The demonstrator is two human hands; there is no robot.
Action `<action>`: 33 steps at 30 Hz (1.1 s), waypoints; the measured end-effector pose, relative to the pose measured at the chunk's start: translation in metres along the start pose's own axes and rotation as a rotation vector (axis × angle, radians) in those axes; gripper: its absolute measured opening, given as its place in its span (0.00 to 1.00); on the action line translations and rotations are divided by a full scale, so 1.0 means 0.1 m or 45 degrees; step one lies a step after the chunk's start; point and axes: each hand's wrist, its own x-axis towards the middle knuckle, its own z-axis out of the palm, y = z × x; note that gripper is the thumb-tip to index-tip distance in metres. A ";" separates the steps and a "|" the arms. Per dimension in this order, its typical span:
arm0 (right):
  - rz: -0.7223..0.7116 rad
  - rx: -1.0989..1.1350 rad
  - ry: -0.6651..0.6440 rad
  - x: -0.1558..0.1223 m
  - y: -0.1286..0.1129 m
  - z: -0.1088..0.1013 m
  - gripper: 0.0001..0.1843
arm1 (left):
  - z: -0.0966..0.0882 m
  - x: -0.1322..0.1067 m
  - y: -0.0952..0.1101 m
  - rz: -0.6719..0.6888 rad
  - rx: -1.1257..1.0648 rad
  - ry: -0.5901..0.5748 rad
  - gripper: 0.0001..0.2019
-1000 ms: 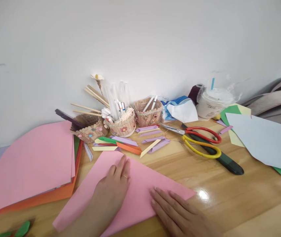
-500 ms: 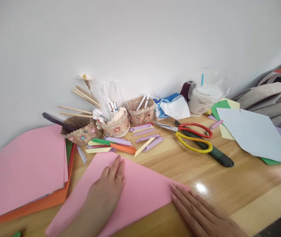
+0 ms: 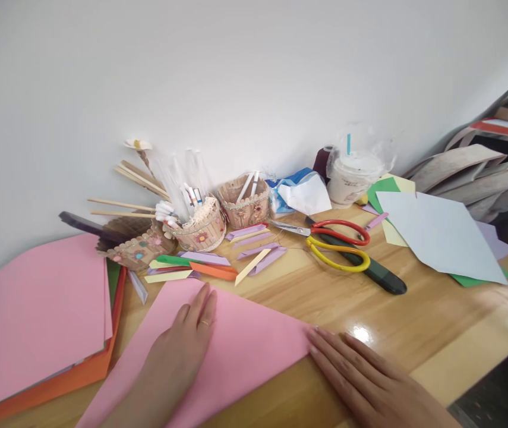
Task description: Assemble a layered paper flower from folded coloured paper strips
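Observation:
A sheet of pink paper (image 3: pixel 254 333), folded into a triangle, lies on the wooden table (image 3: pixel 441 321) in front of me. My left hand (image 3: pixel 182 339) rests flat on it, fingers stretched towards its upper corner, a ring on one finger. At the sheet's right corner lies my right hand (image 3: pixel 360 374), palm down with straight fingers, the fingertips over the tip of the paper. Just beyond the sheet are several small folded paper strips, an orange strip (image 3: pixel 213 270) and a cream strip (image 3: pixel 252 267) among them.
Scissors (image 3: pixel 338 244) with red and yellow handles lie across a dark green-handled tool (image 3: pixel 385 276). A stack of coloured paper (image 3: pixel 40 315) is at left, a pale blue sheet (image 3: pixel 441 226) at right. Decorated baskets (image 3: pixel 202 229) and a lidded cup (image 3: pixel 354 178) stand along the wall.
The view has shifted slightly, so most things sit further left. My right hand's fingers have spread a little at the paper's right corner; my left hand stays on the sheet.

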 end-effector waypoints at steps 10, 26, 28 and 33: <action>0.013 -0.015 0.009 -0.01 0.00 0.03 0.27 | 0.10 0.00 -0.07 0.052 0.039 0.054 0.34; -0.062 -0.117 0.154 0.03 0.06 0.18 0.31 | 0.05 -0.02 -0.12 0.103 0.008 0.085 0.33; -0.080 -0.172 0.144 0.04 0.06 0.18 0.31 | 0.04 -0.02 -0.12 0.093 0.012 0.056 0.33; -0.099 -0.199 0.135 0.04 0.08 0.16 0.30 | 0.09 -0.03 -0.14 0.130 0.030 0.124 0.32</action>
